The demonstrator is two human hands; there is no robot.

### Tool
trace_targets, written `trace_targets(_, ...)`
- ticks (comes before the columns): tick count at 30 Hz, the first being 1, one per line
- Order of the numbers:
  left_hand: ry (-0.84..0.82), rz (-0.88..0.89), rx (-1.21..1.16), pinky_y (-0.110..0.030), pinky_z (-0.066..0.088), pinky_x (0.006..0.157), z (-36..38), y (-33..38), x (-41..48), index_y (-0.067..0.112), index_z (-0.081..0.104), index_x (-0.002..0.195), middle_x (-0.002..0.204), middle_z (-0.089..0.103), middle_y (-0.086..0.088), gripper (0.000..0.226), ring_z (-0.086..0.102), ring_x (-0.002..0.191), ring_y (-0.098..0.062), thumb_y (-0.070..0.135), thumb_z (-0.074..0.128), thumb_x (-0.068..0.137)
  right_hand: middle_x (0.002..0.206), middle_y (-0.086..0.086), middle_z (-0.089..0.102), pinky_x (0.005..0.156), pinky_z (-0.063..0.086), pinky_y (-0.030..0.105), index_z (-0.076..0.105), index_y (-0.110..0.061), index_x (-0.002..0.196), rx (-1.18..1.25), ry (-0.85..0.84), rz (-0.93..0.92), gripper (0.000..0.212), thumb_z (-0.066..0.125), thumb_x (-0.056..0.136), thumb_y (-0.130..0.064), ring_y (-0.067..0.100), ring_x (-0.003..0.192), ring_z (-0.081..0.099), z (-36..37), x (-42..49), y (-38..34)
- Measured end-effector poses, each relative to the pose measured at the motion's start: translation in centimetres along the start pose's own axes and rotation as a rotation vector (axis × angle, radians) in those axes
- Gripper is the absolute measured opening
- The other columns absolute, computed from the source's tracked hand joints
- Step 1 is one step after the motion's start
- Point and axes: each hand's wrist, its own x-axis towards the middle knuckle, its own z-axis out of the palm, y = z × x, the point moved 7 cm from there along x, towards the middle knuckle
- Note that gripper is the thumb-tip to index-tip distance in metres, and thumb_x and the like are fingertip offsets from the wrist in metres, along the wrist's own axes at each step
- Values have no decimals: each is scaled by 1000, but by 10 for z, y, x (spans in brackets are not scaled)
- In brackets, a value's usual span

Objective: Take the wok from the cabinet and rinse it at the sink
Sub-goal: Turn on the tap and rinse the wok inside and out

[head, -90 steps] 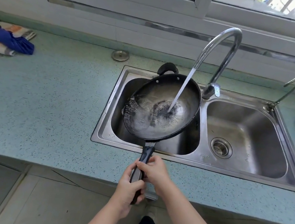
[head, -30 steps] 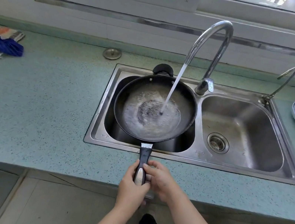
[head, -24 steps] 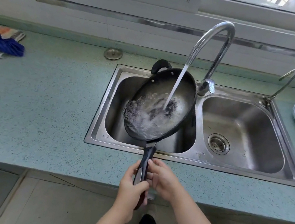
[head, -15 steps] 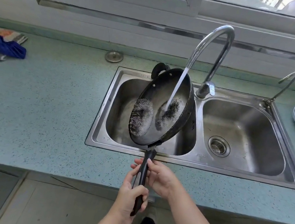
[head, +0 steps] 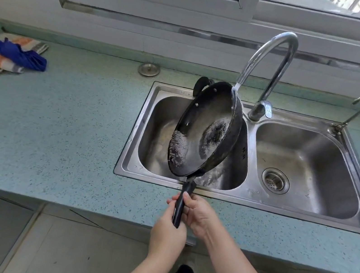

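Wok (head: 202,125) tipped steeply on edge over the left basin of the sink (head: 247,196), water from the tap (head: 270,63) hitting its upper rim; left hand (head: 167,234) and right hand (head: 200,215) both in a tight grip round the handle at the counter (head: 54,139) edge

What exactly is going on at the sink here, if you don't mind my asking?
A person is rinsing a black wok over the left basin of the sink. Both hands grip its long handle, the left hand nearer the end and the right hand beside it. The wok is tipped steeply on its side, and water from the running faucet strikes its upper rim.
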Motion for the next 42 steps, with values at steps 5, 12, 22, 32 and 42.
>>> trace_targets(5,-25,-9,-200,-14,40,66,10,-4,1,26,53,129,95,64,7,57,56,77,-8,-5,51,81,76,14,63,55,53,28,51,-4,79,-100,102,-74,19,43,96,-8,21,65,64,-11,-3,-5)
trace_targets(12,-78,-118,-451,-18,27,37,16,-8,6,52,50,104,49,47,6,65,31,39,-12,-9,46,82,81,13,63,53,54,18,52,1,97,-237,178,-205,8,51,93,-6,21,72,61,-19,-4,-21)
trace_targets(22,-273,-156,-579,-17,30,34,31,-6,9,20,62,112,51,39,0,45,32,36,-10,-8,47,80,98,27,65,82,54,46,53,-12,86,-416,342,-319,19,70,80,-19,32,86,63,-39,-2,-32)
trace_targets(32,-376,-242,-693,-16,31,34,39,-1,15,18,56,84,52,39,2,25,35,36,-7,-4,44,89,91,9,60,72,46,32,46,-18,79,-522,333,-249,30,76,75,-20,23,87,59,-40,3,-52)
trace_targets(42,-443,-379,-918,-15,31,34,43,0,10,17,50,95,51,42,4,17,38,35,-4,2,44,91,78,1,60,72,51,26,57,-7,92,-424,122,-199,18,69,80,-6,13,75,60,-29,1,-60)
